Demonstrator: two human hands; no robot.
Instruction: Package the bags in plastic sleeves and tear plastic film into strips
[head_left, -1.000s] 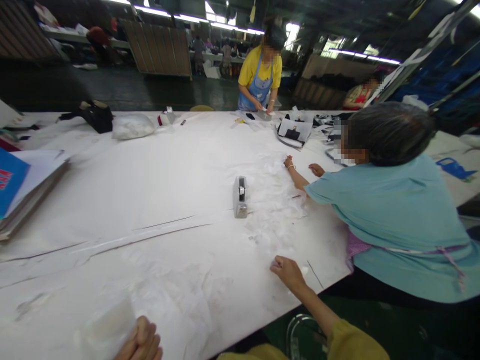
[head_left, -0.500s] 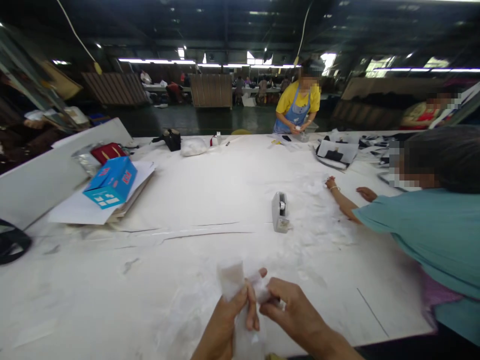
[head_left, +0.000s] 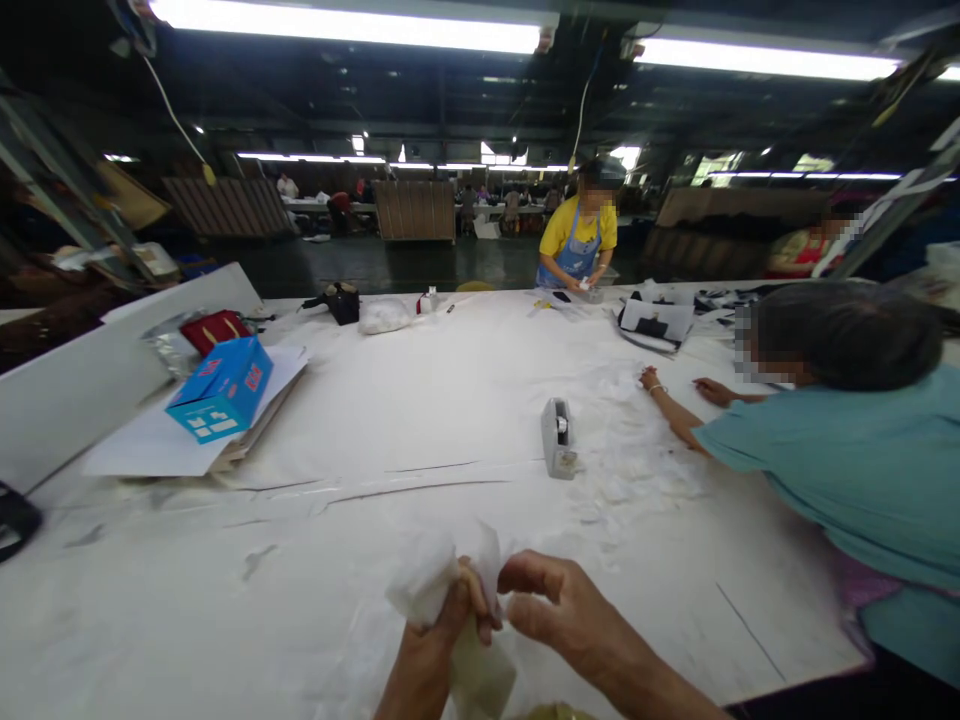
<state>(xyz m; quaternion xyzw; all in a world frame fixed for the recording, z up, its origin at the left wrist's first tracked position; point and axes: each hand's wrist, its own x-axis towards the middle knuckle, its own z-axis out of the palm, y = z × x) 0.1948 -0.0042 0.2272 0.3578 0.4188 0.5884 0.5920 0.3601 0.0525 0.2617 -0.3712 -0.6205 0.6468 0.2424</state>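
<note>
Low in the middle of the view, my left hand point(head_left: 431, 650) is closed round a crumpled piece of white paper point(head_left: 427, 582) that sticks up above its fingers. My right hand point(head_left: 559, 612) is right beside it, with fingers curled and pinching the same paper at its top edge. Both hands hover just above the near edge of the wide white table point(head_left: 420, 400).
A grey tape dispenser point(head_left: 559, 437) stands mid-table among white scraps. A blue box point(head_left: 221, 388) rests on stacked sheets at the left. A person in a teal shirt point(head_left: 847, 450) leans over the table at the right. Across the table stands a person in yellow point(head_left: 577, 240).
My hands came together from apart at the table's near edge and lifted the white paper. The paper is now more crumpled, and my view has tilted upward.
</note>
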